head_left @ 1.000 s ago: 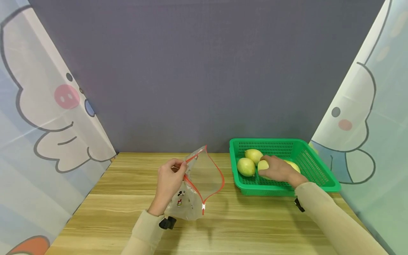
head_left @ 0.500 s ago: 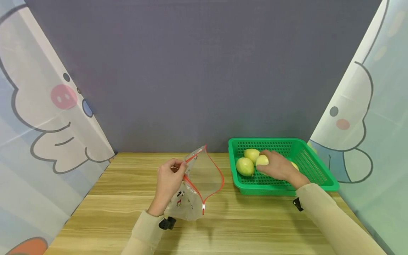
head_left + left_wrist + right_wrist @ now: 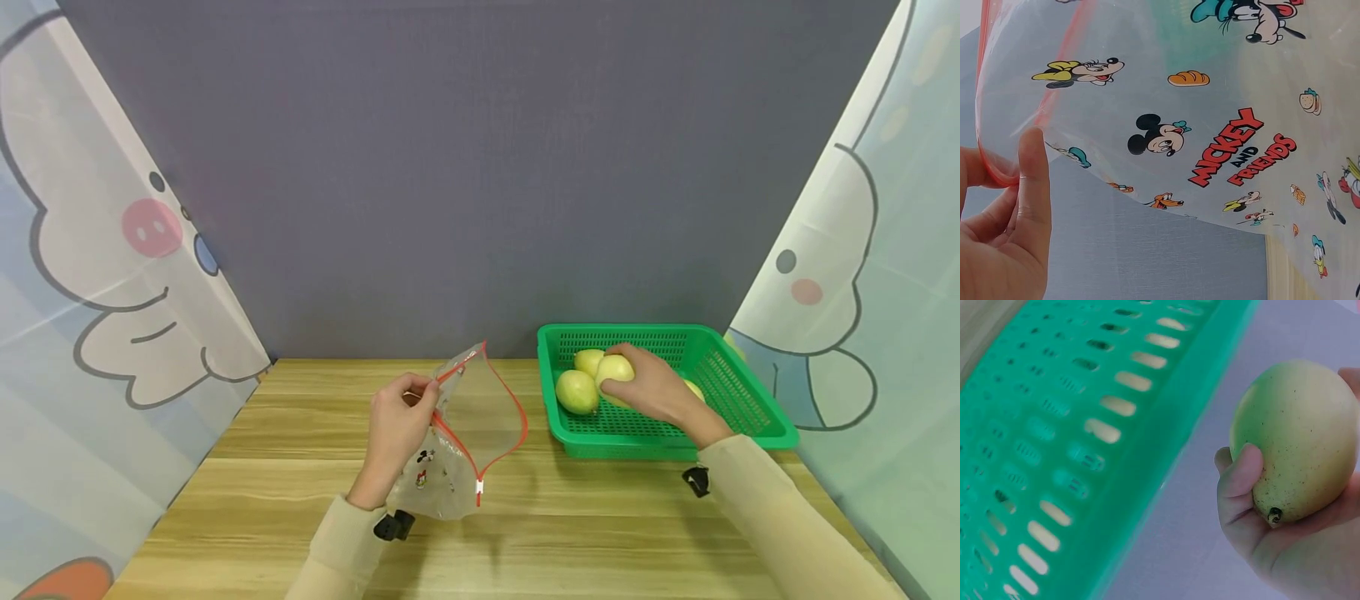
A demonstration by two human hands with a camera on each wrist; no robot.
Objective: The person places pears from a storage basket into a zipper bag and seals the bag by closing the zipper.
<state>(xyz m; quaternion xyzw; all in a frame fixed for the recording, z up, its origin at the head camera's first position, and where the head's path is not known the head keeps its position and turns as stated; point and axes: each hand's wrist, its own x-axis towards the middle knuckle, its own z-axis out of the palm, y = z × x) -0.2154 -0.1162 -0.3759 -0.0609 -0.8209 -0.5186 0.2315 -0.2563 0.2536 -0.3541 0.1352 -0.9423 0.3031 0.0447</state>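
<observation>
With thumb and fingers my left hand (image 3: 401, 425) pinches the red-edged rim of a clear slider bag (image 3: 487, 408), whose mouth gapes toward the right. Cartoon figures and lettering cover the bag (image 3: 1166, 94) in the left wrist view. My right hand (image 3: 654, 388) grips a yellow-green mango (image 3: 615, 375) over the green basket (image 3: 626, 450). Dark specks and a stem stub mark this mango (image 3: 1304, 437) in the right wrist view. Beside it in the basket lie a front mango (image 3: 577, 392) and a back mango (image 3: 587, 361); another mango (image 3: 694, 389) is mostly hidden behind my right hand.
The basket stands at the back right of the wooden table (image 3: 285, 450), near a dark grey partition (image 3: 465, 183). Cartoon-printed curtains flank the table, the left curtain (image 3: 112, 333) and the right curtain (image 3: 892, 333).
My right hand has lifted the mango slightly and shifted it a little left within the basket area. The left hand and the bag have stayed in place.
</observation>
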